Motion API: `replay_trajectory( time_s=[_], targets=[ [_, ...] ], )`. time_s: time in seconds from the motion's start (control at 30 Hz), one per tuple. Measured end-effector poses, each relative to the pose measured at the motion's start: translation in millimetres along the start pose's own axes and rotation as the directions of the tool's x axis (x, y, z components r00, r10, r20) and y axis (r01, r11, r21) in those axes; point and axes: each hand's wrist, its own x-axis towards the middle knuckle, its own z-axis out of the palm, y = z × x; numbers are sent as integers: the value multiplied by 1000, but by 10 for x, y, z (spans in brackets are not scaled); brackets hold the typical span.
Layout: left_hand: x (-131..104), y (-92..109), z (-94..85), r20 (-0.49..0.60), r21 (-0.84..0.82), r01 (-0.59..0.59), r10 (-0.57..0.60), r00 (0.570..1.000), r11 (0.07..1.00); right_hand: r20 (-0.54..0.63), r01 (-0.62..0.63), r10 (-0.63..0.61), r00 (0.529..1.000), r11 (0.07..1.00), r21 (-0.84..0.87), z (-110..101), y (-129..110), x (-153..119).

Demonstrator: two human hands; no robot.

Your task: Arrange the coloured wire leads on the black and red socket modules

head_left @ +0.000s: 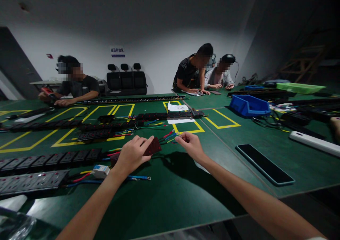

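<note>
My left hand is closed around a dark reddish socket strip, held just above the green table. Red, blue and yellow-green wires with ring terminals come out of its right end. The fingertips of my right hand pinch the end of the yellow-green wire. Left of my hands lie a black socket strip and a grey socket strip. A white and grey breaker-like block sits by their wires, beside my left forearm. A blue wire with a ring terminal lies below my left hand.
More socket strips lie across yellow-taped areas. A phone, a white bar and a blue bin are to the right. One person sits far left; two people are at the far edge. Clear plastic lies near left.
</note>
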Motion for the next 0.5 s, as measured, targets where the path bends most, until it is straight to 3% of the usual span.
replay_trajectory(
  time_s=[0.5],
  targets=[
    [1, 2, -8, 15, -2, 0, 0, 1000, 1000, 20, -20, 20, 1000, 999, 30, 5, 32, 7]
  ],
)
